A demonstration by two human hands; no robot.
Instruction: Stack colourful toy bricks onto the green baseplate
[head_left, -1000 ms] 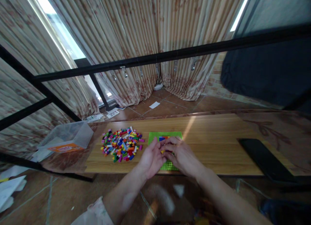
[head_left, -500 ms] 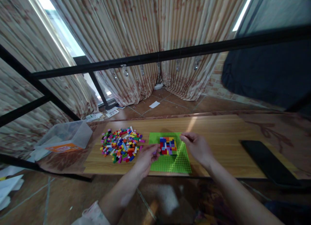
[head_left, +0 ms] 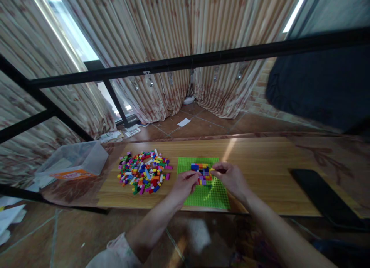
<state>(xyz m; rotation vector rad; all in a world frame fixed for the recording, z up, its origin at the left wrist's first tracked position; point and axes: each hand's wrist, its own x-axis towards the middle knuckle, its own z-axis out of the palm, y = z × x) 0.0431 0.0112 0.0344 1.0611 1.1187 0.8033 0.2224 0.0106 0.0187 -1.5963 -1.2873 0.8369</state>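
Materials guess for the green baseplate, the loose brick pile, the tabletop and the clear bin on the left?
Green baseplate: looks like moulded plastic, with a studded grid and a slight sheen.
Loose brick pile: hard plastic, in saturated, glossy colours.
Tabletop: smooth wood-grain surface; laminate or veneer, cannot tell which.
Clear bin: translucent plastic, since its contents show through the walls.

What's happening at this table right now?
A person has both hands over a green baseplate on a wooden table. The left hand and right hand meet at a small patch of coloured bricks on it, fingers pinched at its edges; whether either holds a brick is unclear. A pile of loose bricks lies left of the plate, a clear plastic box further left, a flat black object at the right.
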